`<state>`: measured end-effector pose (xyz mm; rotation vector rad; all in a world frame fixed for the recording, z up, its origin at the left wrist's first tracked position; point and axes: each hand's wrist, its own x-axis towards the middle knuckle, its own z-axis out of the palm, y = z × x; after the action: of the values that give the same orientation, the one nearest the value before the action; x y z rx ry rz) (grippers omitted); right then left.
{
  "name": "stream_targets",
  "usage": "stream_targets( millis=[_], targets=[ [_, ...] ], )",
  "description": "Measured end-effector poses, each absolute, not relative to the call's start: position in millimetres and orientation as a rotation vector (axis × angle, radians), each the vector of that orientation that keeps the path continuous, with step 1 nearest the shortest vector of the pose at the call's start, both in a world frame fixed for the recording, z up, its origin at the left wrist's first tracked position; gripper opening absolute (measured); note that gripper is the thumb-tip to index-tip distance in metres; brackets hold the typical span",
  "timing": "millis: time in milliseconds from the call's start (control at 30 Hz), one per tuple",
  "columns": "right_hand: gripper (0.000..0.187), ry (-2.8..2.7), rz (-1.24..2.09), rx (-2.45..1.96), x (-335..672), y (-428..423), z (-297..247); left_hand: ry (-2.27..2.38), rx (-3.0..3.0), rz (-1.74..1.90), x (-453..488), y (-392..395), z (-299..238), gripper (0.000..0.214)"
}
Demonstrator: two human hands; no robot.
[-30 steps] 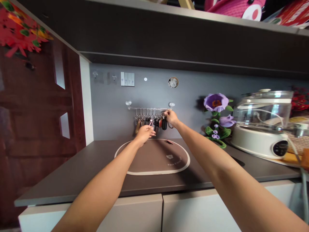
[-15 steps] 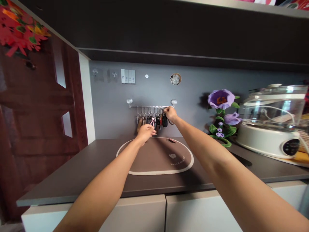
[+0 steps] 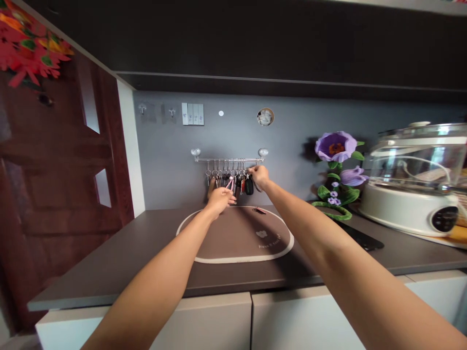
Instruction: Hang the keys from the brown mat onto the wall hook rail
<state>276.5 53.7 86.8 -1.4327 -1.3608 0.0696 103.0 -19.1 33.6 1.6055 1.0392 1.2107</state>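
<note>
Against the grey splashback, a steel key rail [image 3: 228, 159] hangs on two suction-style knobs, well above the worktop [image 3: 109, 255], with a bunch of keys [image 3: 223, 177] dangling from its hooks. The person's right hand [image 3: 260, 176] is up at the rail's right end, its grip pinched closed on a key ring [image 3: 248, 171], right beside a black key fob [image 3: 249, 186]. The left hand [image 3: 219, 201] sits lower and nearer, its fingers stretched toward a pink-trimmed key [image 3: 230, 183] in the bunch; whether that grip has hold of the key, I cannot tell from here.

Below the hands, an oval brown placemat [image 3: 239, 236] with a cream border lies on the worktop. Off to the right stand a purple artificial flower [image 3: 336, 147] and a white cooker with a glass lid [image 3: 414, 182]. A dark wooden door [image 3: 54, 194] fills the left side.
</note>
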Motion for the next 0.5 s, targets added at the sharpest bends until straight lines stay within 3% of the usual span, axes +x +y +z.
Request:
stream_targets(
  millis=[500],
  targets=[
    [0.021,-1.400,0.145,-1.284,285.3,40.0,72.1,0.943,1.674,1.164,107.4,-15.4,23.1,0.008]
  ],
)
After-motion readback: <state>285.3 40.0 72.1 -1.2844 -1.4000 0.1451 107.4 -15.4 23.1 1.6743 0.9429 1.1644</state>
